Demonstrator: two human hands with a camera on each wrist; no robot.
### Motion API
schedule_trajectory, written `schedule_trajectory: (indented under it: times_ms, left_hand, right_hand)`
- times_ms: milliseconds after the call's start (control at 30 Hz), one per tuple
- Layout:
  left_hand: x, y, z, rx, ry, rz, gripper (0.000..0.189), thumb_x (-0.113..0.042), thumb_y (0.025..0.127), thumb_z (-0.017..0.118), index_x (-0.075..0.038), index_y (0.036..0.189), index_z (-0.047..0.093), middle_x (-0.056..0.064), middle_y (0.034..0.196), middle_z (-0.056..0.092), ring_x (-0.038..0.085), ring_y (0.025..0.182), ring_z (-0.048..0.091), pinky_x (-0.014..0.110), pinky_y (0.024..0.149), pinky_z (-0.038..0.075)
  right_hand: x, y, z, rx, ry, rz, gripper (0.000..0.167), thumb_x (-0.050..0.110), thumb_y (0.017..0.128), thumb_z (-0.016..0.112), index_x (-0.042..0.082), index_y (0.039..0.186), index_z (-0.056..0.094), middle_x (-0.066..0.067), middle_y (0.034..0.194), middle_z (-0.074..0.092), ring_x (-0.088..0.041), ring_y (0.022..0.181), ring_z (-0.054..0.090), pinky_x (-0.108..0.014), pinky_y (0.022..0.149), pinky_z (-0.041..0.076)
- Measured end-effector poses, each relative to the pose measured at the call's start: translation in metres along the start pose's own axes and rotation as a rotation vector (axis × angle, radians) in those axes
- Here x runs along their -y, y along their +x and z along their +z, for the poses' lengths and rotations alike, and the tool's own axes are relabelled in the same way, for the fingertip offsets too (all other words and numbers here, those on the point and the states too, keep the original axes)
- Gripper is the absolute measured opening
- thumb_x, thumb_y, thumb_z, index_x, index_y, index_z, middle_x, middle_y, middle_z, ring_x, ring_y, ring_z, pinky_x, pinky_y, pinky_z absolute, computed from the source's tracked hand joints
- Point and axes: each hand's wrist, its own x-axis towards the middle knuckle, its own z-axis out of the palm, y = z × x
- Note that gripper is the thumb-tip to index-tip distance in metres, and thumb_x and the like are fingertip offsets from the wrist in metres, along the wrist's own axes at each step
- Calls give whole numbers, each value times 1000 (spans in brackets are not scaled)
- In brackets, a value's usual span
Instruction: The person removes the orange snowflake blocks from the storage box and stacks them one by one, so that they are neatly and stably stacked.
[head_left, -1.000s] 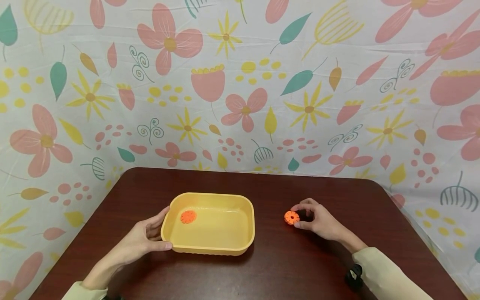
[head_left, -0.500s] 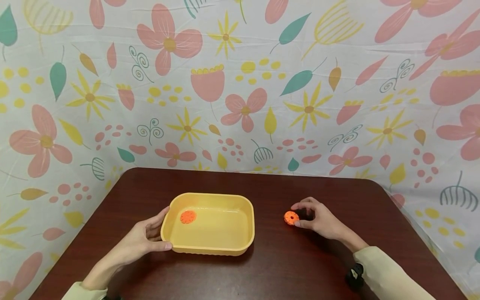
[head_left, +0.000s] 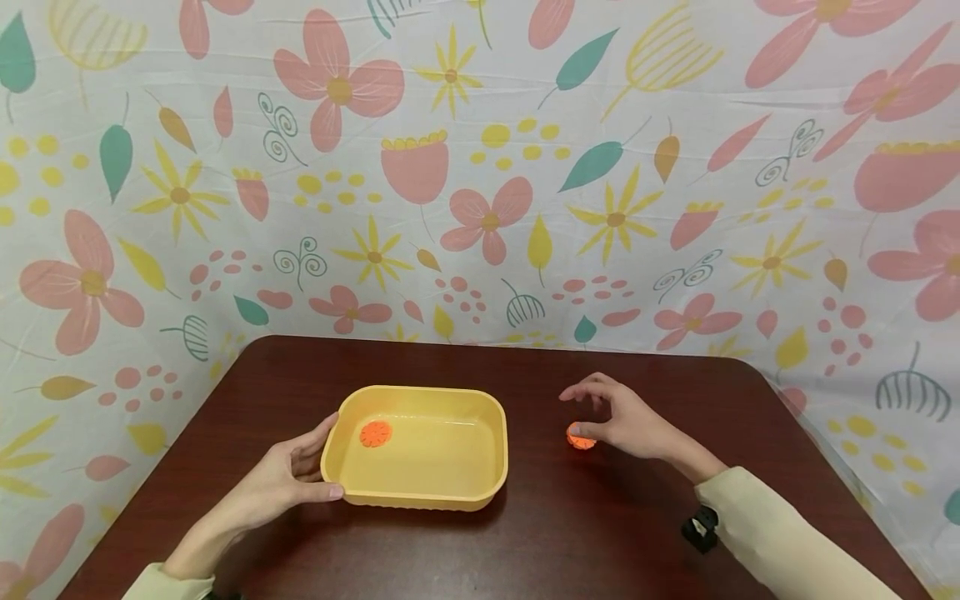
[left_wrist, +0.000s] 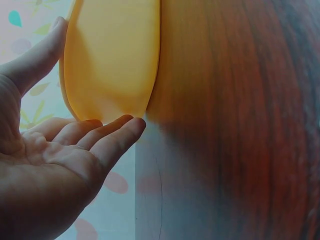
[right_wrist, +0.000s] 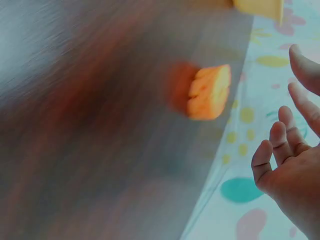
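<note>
A yellow plastic tray (head_left: 438, 458) sits on the table, held at its left end by my left hand (head_left: 281, 475). In the left wrist view, the thumb lies along one side of the tray and the fingertips touch its end wall. One flat orange notched disc (head_left: 376, 434) lies inside the tray, toward the left. To the tray's right, a small thick stack of orange notched discs (head_left: 581, 441) rests on the table. My right hand (head_left: 618, 423) hovers over that stack with fingers spread. The right wrist view shows the stack (right_wrist: 207, 94) apart from the fingers.
The dark red-brown table (head_left: 480, 558) has rounded far corners. Behind and beside it hangs a white cloth (head_left: 480, 308) printed with flowers and leaves. A black band (head_left: 701, 529) is at the right sleeve.
My right hand has let go of the orange stack and moved up and a little left over it. The left hand and the tray have stayed in place.
</note>
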Motion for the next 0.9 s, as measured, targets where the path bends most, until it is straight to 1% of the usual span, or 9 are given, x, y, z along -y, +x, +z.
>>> schedule_trajectory:
  times_ms: [67, 200, 333, 400, 500, 667, 700, 833, 900]
  left_hand:
    - [0, 0, 0, -3, -2, -2, 102, -3, 89, 84, 1, 167, 17, 24, 169, 22, 47, 145, 38, 28, 101, 53]
    - [-1, -1, 0, 3, -3, 7, 103, -4, 89, 84, 2, 167, 17, 25, 169, 21, 47, 145, 38, 29, 101, 52]
    - [-2, -2, -1, 13, -2, 24, 103, -5, 90, 84, 4, 166, 16, 27, 168, 21, 48, 145, 38, 30, 102, 52]
    - [-2, -2, -1, 13, -2, 25, 103, -5, 90, 84, 4, 166, 16, 27, 168, 21, 48, 145, 37, 30, 102, 52]
    - [-2, -2, -1, 6, -5, 11, 104, -6, 89, 85, 2, 167, 16, 26, 168, 22, 46, 146, 36, 29, 102, 52]
    - [-1, -2, -1, 5, -3, 6, 105, -6, 89, 85, 2, 167, 16, 27, 168, 23, 46, 145, 37, 30, 102, 52]
    - [-1, -2, -1, 7, -2, 11, 105, -6, 89, 85, 2, 167, 15, 27, 168, 23, 47, 145, 37, 30, 102, 52]
    - [-2, -3, -1, 10, -8, 21, 104, -6, 89, 85, 3, 167, 16, 28, 168, 23, 47, 145, 36, 31, 102, 52]
    - [-2, -3, -1, 13, -10, 29, 104, -6, 90, 85, 3, 167, 16, 28, 167, 22, 48, 145, 36, 32, 102, 52]
  right_hand:
    - [11, 7, 2, 12, 2, -12, 38, 21, 89, 89, 17, 124, 74, -1, 109, 57, -32, 94, 49, -33, 71, 44]
    - [31, 22, 11, 48, 21, -37, 38, 21, 89, 89, 18, 124, 74, 0, 107, 57, -36, 92, 51, -36, 75, 47]
    - [50, 39, 23, 99, 26, -75, 39, 21, 89, 89, 17, 125, 74, 0, 106, 57, -30, 90, 52, -38, 77, 50]
    - [59, 48, 30, 130, 38, -95, 39, 21, 89, 88, 15, 125, 74, -3, 106, 58, -29, 90, 52, -40, 77, 50]
    - [72, 61, 40, 188, 46, -113, 41, 20, 90, 88, 14, 127, 74, -6, 107, 58, -28, 89, 52, -37, 75, 48]
    - [93, 80, 59, 281, 22, -132, 41, 21, 91, 86, 19, 129, 72, 0, 105, 58, -28, 85, 52, -32, 72, 45]
    - [96, 84, 63, 297, 15, -141, 42, 21, 91, 86, 17, 130, 72, 0, 104, 58, -28, 85, 53, -31, 71, 44]
    - [105, 97, 79, 352, 0, -194, 45, 18, 91, 86, 9, 132, 71, -11, 104, 61, -32, 87, 54, -30, 72, 43]
    - [109, 102, 86, 371, -6, -205, 45, 17, 91, 86, 7, 132, 70, -11, 102, 61, -34, 87, 54, -29, 72, 43]
